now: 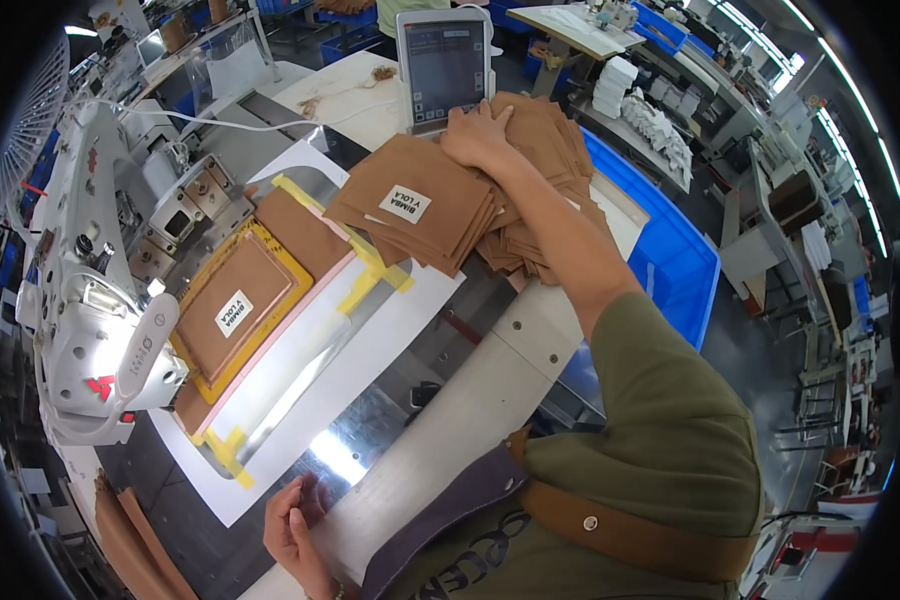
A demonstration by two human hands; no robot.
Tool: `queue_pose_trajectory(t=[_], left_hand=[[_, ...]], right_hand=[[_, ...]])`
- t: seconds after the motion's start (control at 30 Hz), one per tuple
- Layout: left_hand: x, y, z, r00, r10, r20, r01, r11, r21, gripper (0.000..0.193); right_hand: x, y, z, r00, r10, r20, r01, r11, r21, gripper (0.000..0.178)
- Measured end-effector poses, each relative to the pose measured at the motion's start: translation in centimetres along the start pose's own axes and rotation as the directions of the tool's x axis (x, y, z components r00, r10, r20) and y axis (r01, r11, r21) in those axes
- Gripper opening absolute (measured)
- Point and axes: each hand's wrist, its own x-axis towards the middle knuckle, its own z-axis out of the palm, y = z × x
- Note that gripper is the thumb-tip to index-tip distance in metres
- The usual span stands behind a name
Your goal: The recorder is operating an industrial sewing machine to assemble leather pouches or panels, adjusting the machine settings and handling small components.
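My right hand [478,135] reaches over the stacks with its fingers spread, fingertips at the lower edge of a touchscreen control panel [447,70]. Beneath it lie stacked brown panels [400,180], the top one bearing a white label. My left hand [295,535] is near the front edge of the table, fingers curled in toward the thumb; whether a small thing is between them I cannot make out. Beyond it, a brown panel with a white label [234,314] lies inside a yellow-edged frame [288,262] beside the white sewing machine head [100,350].
Yellow tape [370,265] marks a clear template sheet over white paper [370,325]. A blue bin [675,270] stands right of the table. Brown material [135,540] hangs at the lower left. A white cable [260,127] crosses the table behind. Other worktables stand further off.
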Motion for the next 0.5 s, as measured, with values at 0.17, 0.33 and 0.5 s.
queue_pose_trajectory(t=[0.17, 0.33, 0.5], left_hand=[[0.01, -0.07, -0.29, 0.999, 0.025, 0.045, -0.029, 0.996, 0.085, 0.028], [-0.02, 0.06, -0.27, 0.998, 0.039, 0.049, -0.045, 0.993, 0.110, 0.028], [-0.10, 0.33, 0.20, 0.999, 0.024, 0.039, -0.028, 0.994, 0.103, 0.028]], right_hand=[[0.30, 0.00, 0.14, 1.000, 0.003, -0.013, -0.002, 1.000, 0.024, 0.057], [0.10, 0.10, -0.06, 1.000, -0.002, -0.028, 0.003, 0.999, 0.035, 0.059], [0.72, -0.79, -0.07, 0.999, 0.034, -0.009, -0.033, 0.998, 0.058, 0.060]])
